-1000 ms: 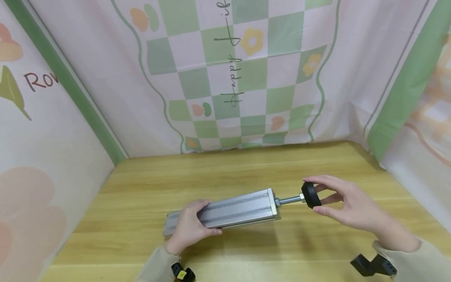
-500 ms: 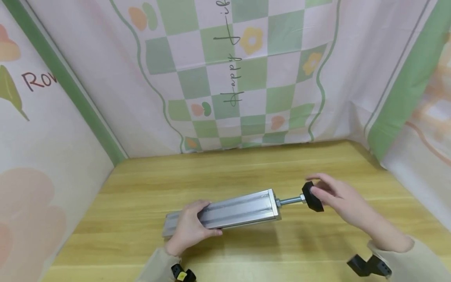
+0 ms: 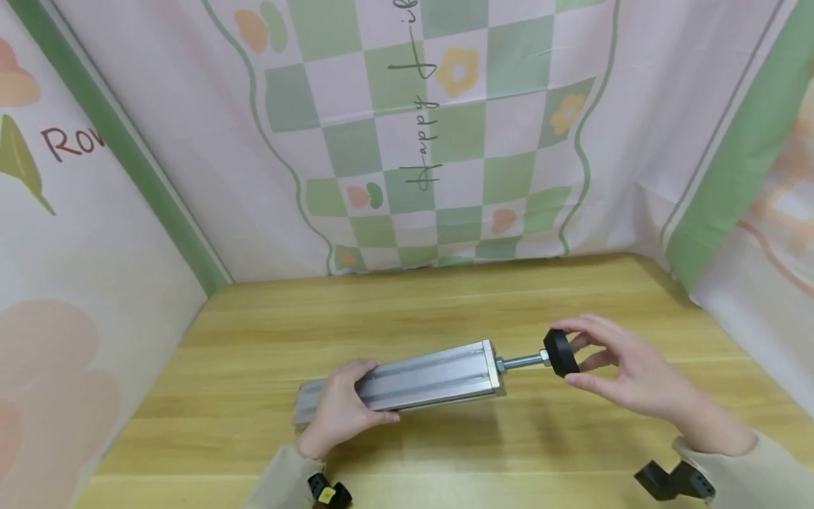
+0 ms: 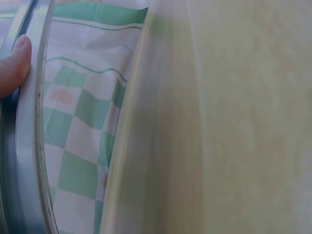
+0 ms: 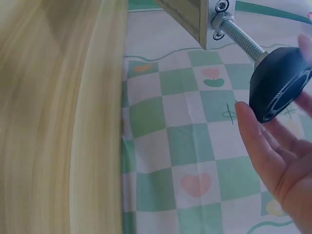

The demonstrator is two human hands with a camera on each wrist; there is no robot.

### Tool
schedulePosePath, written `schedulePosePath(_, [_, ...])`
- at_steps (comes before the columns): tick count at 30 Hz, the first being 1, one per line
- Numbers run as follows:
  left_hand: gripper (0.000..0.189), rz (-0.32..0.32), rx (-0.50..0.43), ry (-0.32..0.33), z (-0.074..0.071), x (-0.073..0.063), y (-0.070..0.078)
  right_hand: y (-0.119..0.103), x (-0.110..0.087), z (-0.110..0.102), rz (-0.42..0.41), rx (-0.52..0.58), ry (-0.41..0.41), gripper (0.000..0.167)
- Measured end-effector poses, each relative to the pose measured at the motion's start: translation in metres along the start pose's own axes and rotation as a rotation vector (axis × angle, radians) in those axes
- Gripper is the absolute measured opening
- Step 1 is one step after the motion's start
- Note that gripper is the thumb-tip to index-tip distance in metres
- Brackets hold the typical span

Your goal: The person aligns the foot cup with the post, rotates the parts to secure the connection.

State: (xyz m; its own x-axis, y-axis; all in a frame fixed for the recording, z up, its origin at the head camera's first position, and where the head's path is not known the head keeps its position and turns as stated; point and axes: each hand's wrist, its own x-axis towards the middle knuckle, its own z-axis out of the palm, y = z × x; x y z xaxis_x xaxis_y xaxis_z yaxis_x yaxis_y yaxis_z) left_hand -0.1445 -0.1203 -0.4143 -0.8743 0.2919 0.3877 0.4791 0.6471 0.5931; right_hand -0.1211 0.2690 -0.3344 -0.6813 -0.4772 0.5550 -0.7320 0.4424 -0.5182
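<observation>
A silver aluminium profile (image 3: 432, 375) is held at a slant over the wooden table, its right end higher. My left hand (image 3: 343, 410) grips it near its left end, thumb along the near side; one digit pressing its grooved side shows in the left wrist view. From the end plate (image 5: 214, 27) a threaded rod (image 5: 242, 41) with nuts sticks out, carrying a black levelling foot (image 5: 275, 85). My right hand (image 3: 626, 364) pinches this foot by its rim, thumb at the lower edge and fingers at the top. The palm stays apart from the foot's face.
The wooden table (image 3: 286, 318) lies beneath both hands. Patterned cloth (image 3: 407, 141) hangs behind it and at both sides. Each wrist wears a black camera mount, the right mount (image 3: 674, 481) low over the table.
My right hand twisted the levelling foot, its thumb swinging up across it half a second ago, then came back to a thumb-below hold. The left hand and profile have hardly moved.
</observation>
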Motion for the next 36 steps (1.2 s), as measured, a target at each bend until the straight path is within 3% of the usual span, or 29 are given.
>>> schedulePosePath(7, [0.075,-0.005,-0.012,-0.014,0.0,0.001,0.001,-0.002,0.0,0.003,0.313,0.13,-0.041,0.039])
schedulePosePath(10, [0.075,0.003,-0.007,-0.005,0.0,0.001,0.001,-0.001,0.002,0.005,0.388,0.163,-0.047,0.027])
schedulePosePath(12, [0.075,0.007,0.004,-0.005,0.0,0.001,0.001,-0.001,0.002,0.006,0.366,0.151,-0.036,0.027])
schedulePosePath(14, [0.076,0.005,0.007,-0.007,0.0,0.0,0.001,0.0,0.002,0.007,0.291,0.115,-0.027,0.037])
schedulePosePath(19, [0.076,0.0,0.014,-0.012,0.0,0.0,0.002,0.005,0.0,0.004,-0.029,-0.036,-0.035,0.074])
schedulePosePath(22, [0.077,0.003,0.02,-0.016,0.0,0.0,0.002,0.011,-0.002,0.003,-0.185,-0.066,-0.014,0.061])
schedulePosePath(25, [0.076,0.003,0.019,-0.02,0.001,0.001,0.003,0.017,-0.004,0.005,-0.276,-0.039,0.029,0.052])
schedulePosePath(27, [0.076,0.0,0.019,-0.022,0.001,0.001,0.003,0.019,-0.005,0.005,-0.29,-0.016,0.047,0.052])
schedulePosePath(32, [0.075,-0.011,0.01,-0.029,0.002,0.001,0.005,0.012,-0.007,0.003,-0.175,0.003,0.014,0.051])
schedulePosePath(36, [0.075,-0.018,0.002,-0.037,0.002,0.001,0.005,0.005,-0.006,0.003,-0.107,0.017,-0.014,0.071])
